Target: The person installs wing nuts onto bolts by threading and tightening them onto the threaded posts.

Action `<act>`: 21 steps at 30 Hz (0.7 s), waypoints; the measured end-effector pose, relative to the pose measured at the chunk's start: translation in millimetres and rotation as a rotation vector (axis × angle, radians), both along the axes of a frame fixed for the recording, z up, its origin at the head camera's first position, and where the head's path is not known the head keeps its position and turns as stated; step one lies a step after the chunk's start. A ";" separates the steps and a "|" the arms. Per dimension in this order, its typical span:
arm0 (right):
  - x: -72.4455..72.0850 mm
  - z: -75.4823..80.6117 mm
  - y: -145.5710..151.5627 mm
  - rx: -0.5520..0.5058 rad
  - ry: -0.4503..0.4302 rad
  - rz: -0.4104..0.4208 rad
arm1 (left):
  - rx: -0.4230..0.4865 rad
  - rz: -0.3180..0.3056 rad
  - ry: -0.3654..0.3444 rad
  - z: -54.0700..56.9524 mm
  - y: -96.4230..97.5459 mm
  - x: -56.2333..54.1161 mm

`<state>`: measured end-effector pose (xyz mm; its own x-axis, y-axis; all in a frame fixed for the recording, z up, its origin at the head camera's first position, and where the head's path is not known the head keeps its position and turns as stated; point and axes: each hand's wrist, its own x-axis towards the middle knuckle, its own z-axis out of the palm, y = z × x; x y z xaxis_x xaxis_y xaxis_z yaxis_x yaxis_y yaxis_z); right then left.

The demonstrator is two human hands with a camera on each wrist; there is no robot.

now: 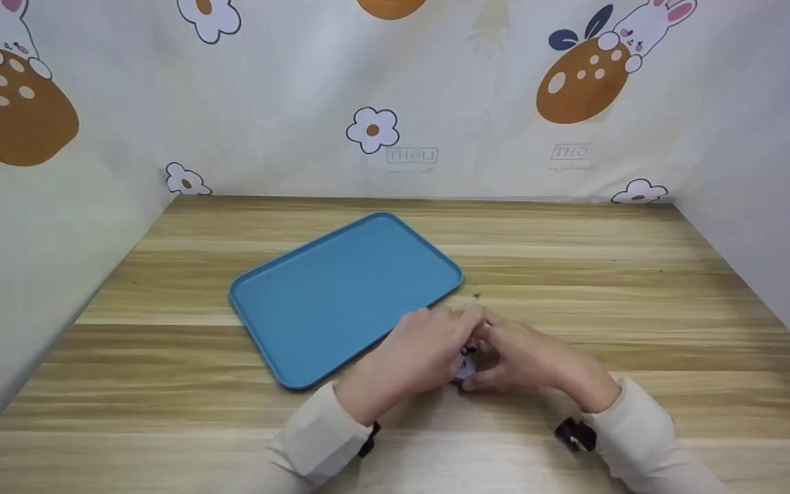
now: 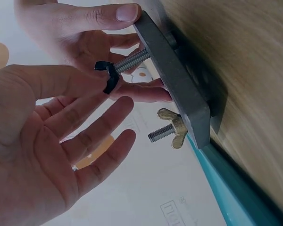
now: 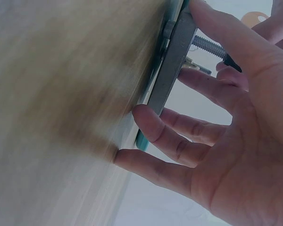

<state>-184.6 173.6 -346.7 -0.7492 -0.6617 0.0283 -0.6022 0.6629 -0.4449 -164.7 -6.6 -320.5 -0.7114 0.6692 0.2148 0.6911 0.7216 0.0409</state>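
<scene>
In the head view my left hand [image 1: 422, 350] and right hand [image 1: 535, 357] meet over a small grey plate, mostly hidden there. The left wrist view shows this thick grey plate [image 2: 177, 82] tilted close over the table, with two threaded bolts through it. My left thumb and index finger pinch a black wing nut [image 2: 112, 75] near the end of the longer bolt [image 2: 133, 61]; the other left fingers are spread. A brass wing nut [image 2: 177, 127] sits on the second bolt, against the plate. My right hand grips the plate [image 3: 172, 66] by its edges, its lower fingertips at the tabletop.
A blue rectangular tray [image 1: 347, 295] lies at an angle just left of and beyond the hands. The wood-grain table [image 1: 614, 274] ends at a patterned cloth [image 1: 285, 96] behind, with pale walls on both sides. Both wrists wear dark straps.
</scene>
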 end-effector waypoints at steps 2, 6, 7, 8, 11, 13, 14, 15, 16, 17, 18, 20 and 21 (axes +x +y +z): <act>-0.3 0.0 0.1 0.006 0.009 0.012 | 0.006 0.009 -0.005 0.5 -0.2 -0.2; -0.7 -0.1 0.1 0.011 0.011 0.017 | -0.010 0.023 0.004 1.5 -0.3 -0.2; -0.7 -0.2 0.2 0.012 0.009 0.014 | -0.017 0.025 0.010 1.4 -0.2 -0.3; -0.7 -0.4 0.3 0.011 0.007 0.011 | -0.022 0.027 0.015 1.2 -0.2 -0.2; -0.5 -1.1 0.4 0.008 0.007 0.005 | -0.027 0.030 0.035 0.1 -0.1 0.1; -0.4 -1.6 0.3 0.006 0.007 0.006 | -0.031 0.034 0.048 -0.8 0.0 0.1; -0.3 -1.6 0.2 0.006 0.006 0.005 | -0.035 0.037 0.050 -1.0 0.1 0.2; -0.3 -1.5 0.0 0.009 0.004 0.003 | -0.037 0.041 0.051 -1.1 0.3 0.2; -0.3 -1.3 -0.1 0.014 0.001 0.000 | -0.041 0.046 0.053 -1.2 0.5 0.2; -0.3 -0.9 -0.1 0.019 -0.005 -0.005 | -0.044 0.052 0.053 -1.2 0.6 0.2; -0.3 -0.5 -0.1 0.025 -0.010 -0.010 | -0.047 0.058 0.055 -1.1 0.8 0.3; -0.4 0.4 -0.1 0.036 -0.017 -0.018 | -0.048 0.065 0.056 -0.6 1.0 0.5; -0.5 0.7 -0.2 0.039 -0.019 -0.020 | -0.047 0.066 0.058 -0.5 1.0 0.5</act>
<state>-185.1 173.5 -346.0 -0.7626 -0.6468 -0.0112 -0.5805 0.6919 -0.4294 -164.2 -5.6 -321.0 -0.7416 0.6314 0.2268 0.6422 0.7659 -0.0326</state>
